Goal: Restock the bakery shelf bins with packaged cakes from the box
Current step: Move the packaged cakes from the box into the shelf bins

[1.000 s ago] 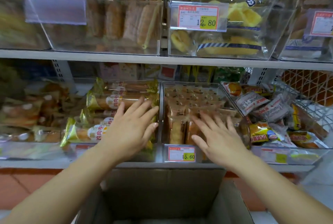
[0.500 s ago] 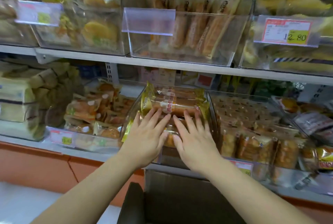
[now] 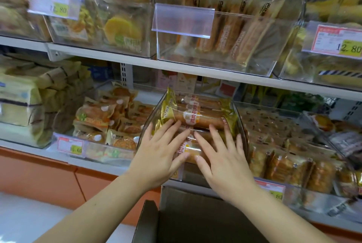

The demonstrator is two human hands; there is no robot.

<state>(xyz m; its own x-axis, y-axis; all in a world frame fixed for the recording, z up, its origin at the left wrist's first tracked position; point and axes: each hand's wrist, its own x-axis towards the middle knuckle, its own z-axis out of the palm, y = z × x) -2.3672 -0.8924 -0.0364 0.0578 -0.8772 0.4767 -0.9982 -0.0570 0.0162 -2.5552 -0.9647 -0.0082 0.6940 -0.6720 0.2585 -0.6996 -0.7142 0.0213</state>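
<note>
The left hand [image 3: 156,156] lies flat with its fingers spread, palm down on the gold-wrapped cake rolls [image 3: 197,117] stacked in the clear middle bin [image 3: 148,125] of the lower shelf; it grips nothing. The right hand [image 3: 221,158] lies just beside it in the same way, fingers fanned out and pressing on the same stack, nothing closed in it. The thumbs of both hands nearly meet over a lower package at the bin's front.

The rolls lie crosswise in the bin, long brown cakes in clear film with gold ends and a round red-lettered label. The topmost ones sit behind the fingertips, near the bin's back.

Below the wrists, at the bottom of the view, stands the open cardboard box [image 3: 176,221], its flap [image 3: 145,221] raised at the left; its inside is dark and what it holds cannot be made out.

Left of the middle bin is a bin of small orange-labelled pastry packs [image 3: 109,123], with a price tag [image 3: 71,145] on its front. To the right is a bin of brown cakes in clear wrappers [image 3: 290,162]. At far left is a pile of pale yellow wrapped loaves [image 3: 19,103].

On the upper shelf [image 3: 195,71], a clear bin [image 3: 219,33] holds upright long bread packs behind a blank tag holder [image 3: 182,20]. Beside it on the left are round yellow cakes [image 3: 119,27]. A tag reading 12.80 [image 3: 337,41] hangs at the right.
</note>
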